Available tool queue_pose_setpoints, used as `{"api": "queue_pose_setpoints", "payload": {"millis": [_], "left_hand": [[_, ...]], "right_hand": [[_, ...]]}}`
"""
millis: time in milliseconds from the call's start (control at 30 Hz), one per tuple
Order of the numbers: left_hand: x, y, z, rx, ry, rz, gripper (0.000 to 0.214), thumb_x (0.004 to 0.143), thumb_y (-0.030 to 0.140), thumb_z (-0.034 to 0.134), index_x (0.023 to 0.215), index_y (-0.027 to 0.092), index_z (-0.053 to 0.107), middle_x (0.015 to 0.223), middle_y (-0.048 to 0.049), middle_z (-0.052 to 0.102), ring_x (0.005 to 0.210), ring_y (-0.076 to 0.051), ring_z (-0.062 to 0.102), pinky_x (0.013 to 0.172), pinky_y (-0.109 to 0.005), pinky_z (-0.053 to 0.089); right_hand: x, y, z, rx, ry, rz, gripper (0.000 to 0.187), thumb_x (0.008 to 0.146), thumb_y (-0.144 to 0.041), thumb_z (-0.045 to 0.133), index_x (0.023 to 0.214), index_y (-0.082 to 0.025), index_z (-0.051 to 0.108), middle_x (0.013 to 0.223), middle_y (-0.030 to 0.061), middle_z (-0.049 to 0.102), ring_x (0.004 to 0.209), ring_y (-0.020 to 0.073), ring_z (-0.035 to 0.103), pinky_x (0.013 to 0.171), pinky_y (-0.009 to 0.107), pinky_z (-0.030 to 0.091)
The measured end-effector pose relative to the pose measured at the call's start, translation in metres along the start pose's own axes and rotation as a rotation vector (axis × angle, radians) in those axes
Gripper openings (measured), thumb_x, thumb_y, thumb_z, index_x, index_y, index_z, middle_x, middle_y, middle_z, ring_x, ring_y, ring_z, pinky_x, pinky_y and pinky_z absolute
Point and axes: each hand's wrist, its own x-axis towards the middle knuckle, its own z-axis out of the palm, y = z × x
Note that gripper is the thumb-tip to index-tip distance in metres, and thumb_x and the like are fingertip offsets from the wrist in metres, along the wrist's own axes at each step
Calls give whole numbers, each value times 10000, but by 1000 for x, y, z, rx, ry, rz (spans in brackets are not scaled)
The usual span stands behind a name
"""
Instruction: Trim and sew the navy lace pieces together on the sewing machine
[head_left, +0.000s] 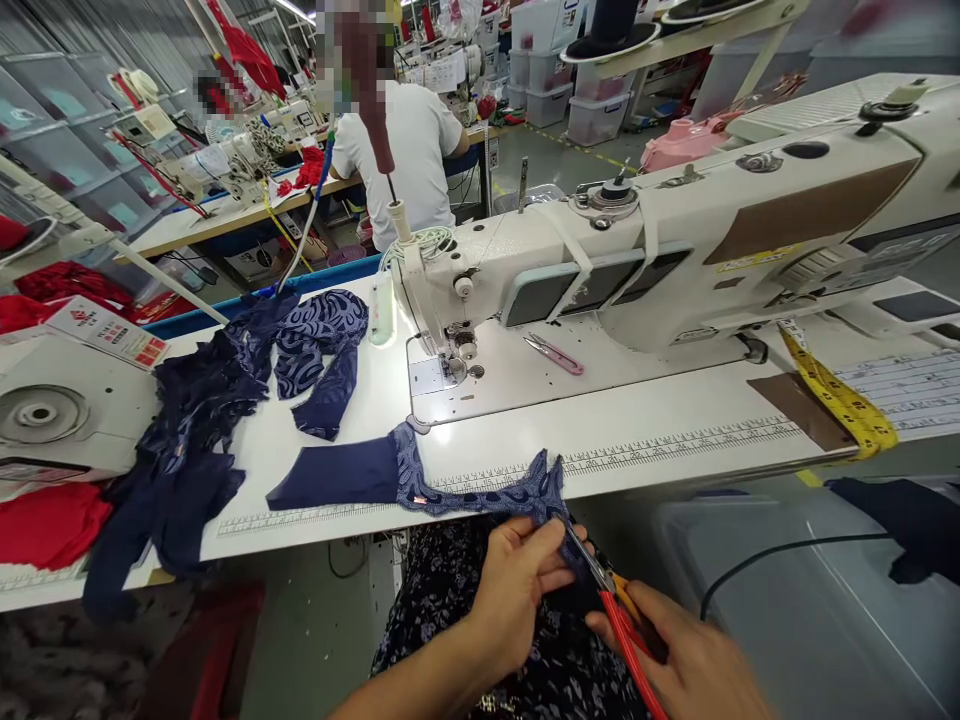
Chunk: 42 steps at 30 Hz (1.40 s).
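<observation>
My left hand point(514, 585) pinches the end of a navy lace garment piece point(480, 498) at the table's front edge. The piece stretches left over the printed ruler and ends in a plain navy panel point(341, 475) lying flat. In my right hand point(690, 650) is a pair of scissors point(616, 610) with red and orange on the handles. Their metal blades reach up to the lace right beside my left fingertips; whether the blades are closed on the cloth I cannot tell. Behind the piece stands a white sewing machine point(540, 260), its needle area above the bed.
Pink thread snips point(555, 354) lie on the machine bed. Cut navy pieces point(322, 350) and a dark heap point(202, 400) cover the left side, near red cloth point(52, 525). A yellow tape measure point(840, 400) hangs at right, above a clear bin point(795, 610). A person in white point(412, 150) sits ahead.
</observation>
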Motion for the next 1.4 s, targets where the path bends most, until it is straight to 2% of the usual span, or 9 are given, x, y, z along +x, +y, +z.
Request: {"api": "queue_pose_setpoints", "payload": {"millis": [100, 400, 633, 833, 1000, 1133, 1267, 1333, 1400], "left_hand": [[5, 2, 3, -102, 19, -39, 521, 601, 495, 892, 895, 96, 732, 1001, -167, 736, 943, -287, 702, 878, -403, 528], [4, -9, 10, -144, 32, -41, 445, 631, 439, 892, 883, 103, 745, 1022, -159, 734, 1030, -302, 677, 904, -383, 512], [4, -10, 10, -159, 11, -46, 461, 625, 462, 892, 880, 100, 762, 1024, -164, 733, 998, -285, 686, 900, -375, 522], [6, -14, 7, -108, 1, -39, 560, 609, 531, 879, 942, 97, 759, 1056, -175, 724, 1030, -297, 676, 917, -375, 513], [5, -20, 6, -140, 27, -44, 522, 597, 496, 898, 914, 104, 760, 1038, -161, 728, 1031, -289, 673, 933, -379, 510], [5, -22, 7, -136, 37, -45, 545, 576, 505, 905, 893, 88, 757, 1013, -166, 732, 1020, -287, 674, 920, -368, 508], [5, -20, 5, -130, 53, -46, 533, 577, 482, 911, 894, 88, 743, 1001, -158, 737, 976, -273, 689, 902, -369, 511], [3, -16, 1, -107, 59, -44, 514, 603, 464, 903, 913, 92, 729, 1002, -154, 740, 949, -264, 700, 905, -379, 509], [-1, -13, -3, -38, 57, -46, 511, 624, 475, 888, 909, 90, 710, 982, -160, 743, 908, -265, 710, 890, -397, 512]], "right_hand": [[-2, 1, 1, -13, 28, 6, 425, 885, -666, 467, 774, -272, 579, 659, -26, 646, 534, 148, 601, 483, 243, 452], [-7, -5, 9, -46, 118, 48, 383, 882, -637, 491, 783, -272, 554, 697, -8, 673, 568, 182, 637, 485, 264, 460], [-9, -9, 19, 171, 29, 115, 398, 898, -635, 476, 746, -272, 532, 666, -26, 649, 590, 169, 624, 555, 252, 481], [-12, -12, 17, 181, -35, 179, 404, 880, -651, 482, 737, -276, 526, 626, -23, 639, 543, 186, 613, 488, 264, 455], [-11, -17, 16, 258, -25, 187, 366, 882, -622, 499, 797, -272, 568, 698, -9, 671, 595, 190, 630, 510, 261, 465], [-12, -15, 29, 357, -3, 205, 395, 850, -638, 531, 772, -254, 580, 679, -12, 649, 617, 181, 623, 572, 256, 493], [-15, -8, 39, 560, -18, 314, 457, 828, -684, 521, 786, -236, 598, 561, -37, 517, 479, 145, 505, 457, 244, 443], [-13, -3, 33, 646, 1, 318, 484, 839, -694, 493, 790, -225, 599, 559, -34, 493, 474, 140, 486, 444, 242, 439], [-6, 0, 21, 639, 70, 249, 470, 840, -674, 506, 792, -218, 607, 618, -8, 553, 548, 159, 554, 500, 246, 485]]}}
